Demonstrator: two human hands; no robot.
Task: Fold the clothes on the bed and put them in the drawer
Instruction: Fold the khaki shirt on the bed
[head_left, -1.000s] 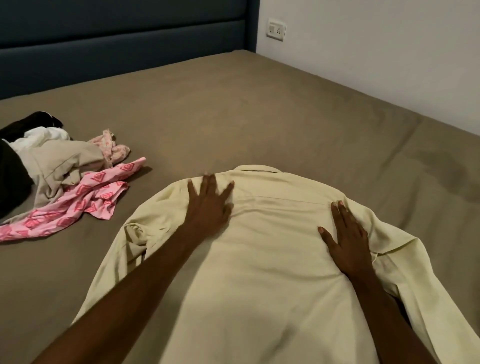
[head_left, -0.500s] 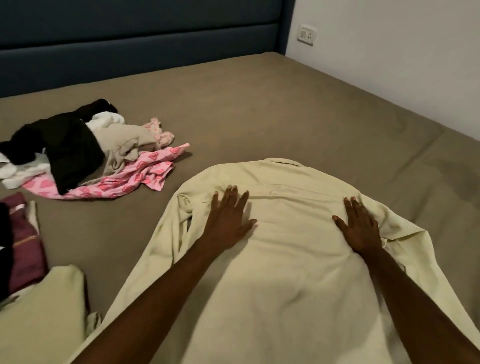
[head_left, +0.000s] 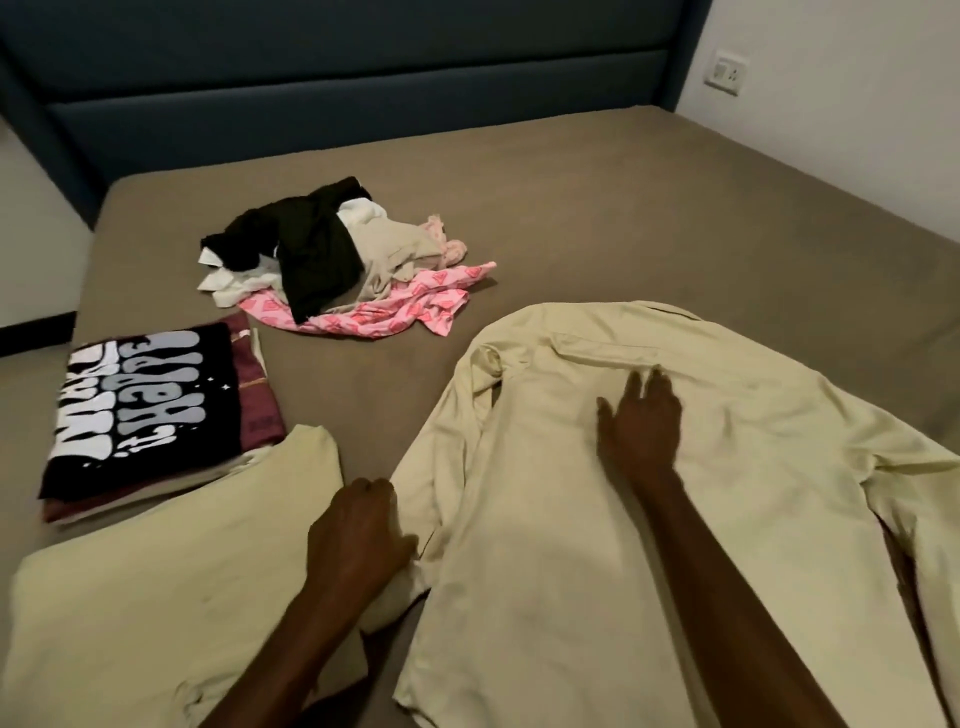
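A pale yellow shirt (head_left: 597, 519) lies spread back-up on the brown bed (head_left: 623, 208), collar away from me. My right hand (head_left: 641, 421) presses flat on its upper back, fingers straight. My left hand (head_left: 358, 530) is at the shirt's left edge, fingers curled round the fabric there. To the left, a folded pale yellow garment (head_left: 156, 597) lies flat. Beyond it sits a folded stack topped by a black printed T-shirt (head_left: 145, 410). A loose pile of unfolded clothes (head_left: 343, 260), black, white, beige and pink, lies farther back. No drawer is in view.
A dark blue headboard (head_left: 363, 104) runs along the far side. A white wall with a socket (head_left: 727, 73) borders the bed on the right. The bed's left edge (head_left: 88, 270) drops to the floor.
My view has swung left, bringing the folded stack into sight. My left hand slid from the shirt's shoulder down to its left edge. My right hand moved from the right shoulder toward the middle.
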